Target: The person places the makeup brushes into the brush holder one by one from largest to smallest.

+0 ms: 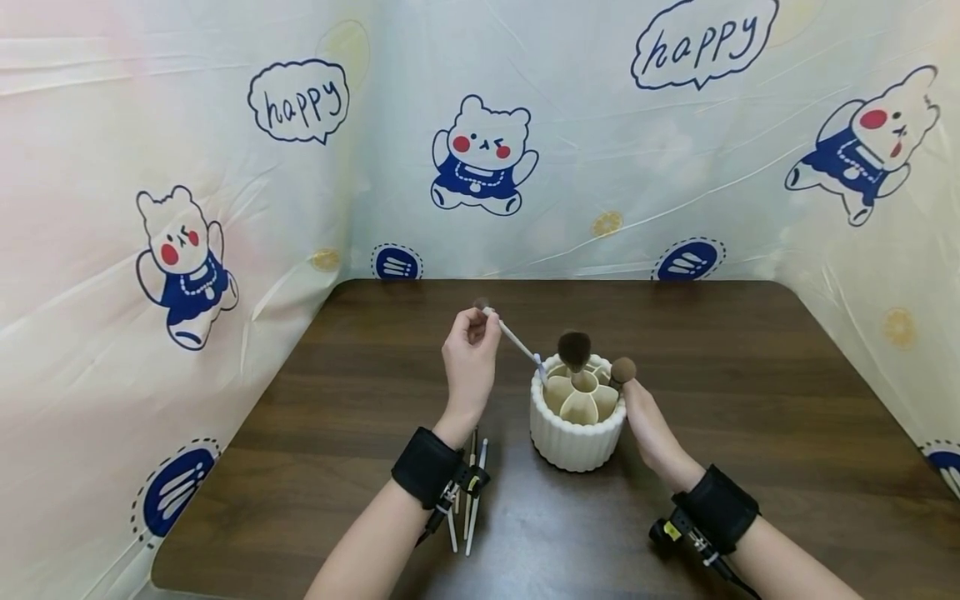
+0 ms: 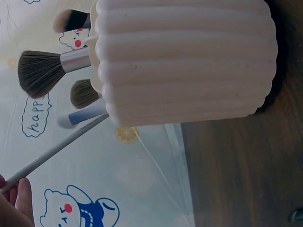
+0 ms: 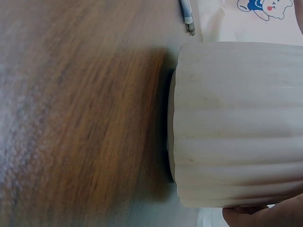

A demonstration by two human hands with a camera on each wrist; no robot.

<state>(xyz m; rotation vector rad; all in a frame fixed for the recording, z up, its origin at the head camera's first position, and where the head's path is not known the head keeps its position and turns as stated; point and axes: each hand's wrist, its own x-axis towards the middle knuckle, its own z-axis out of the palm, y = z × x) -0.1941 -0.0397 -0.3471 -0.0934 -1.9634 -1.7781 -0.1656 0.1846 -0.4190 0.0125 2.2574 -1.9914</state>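
Note:
A white ribbed brush holder point(image 1: 577, 446) with petal-shaped compartments stands upright on the table. My left hand point(image 1: 471, 354) pinches a thin pale makeup brush point(image 2: 54, 150) close to its bristles; the handle slants down to the holder's left rim. Against the holder's right side my right hand point(image 1: 660, 429) holds it, its fingertips partly hidden; in the right wrist view its fingers point(image 3: 265, 215) touch the ribbed wall. A large dark fluffy brush point(image 1: 574, 350) rises from the holder, bristles up, with a rounder brown brush point(image 1: 623, 371) at the right. A pale blue brush point(image 2: 87, 113) leans at the rim.
Several slim brushes point(image 1: 471, 525) lie on the dark wooden table point(image 1: 337, 392) below my left wrist, partly covered by its strap and camera. A pale printed sheet point(image 1: 570, 167) hangs round the table's back and sides.

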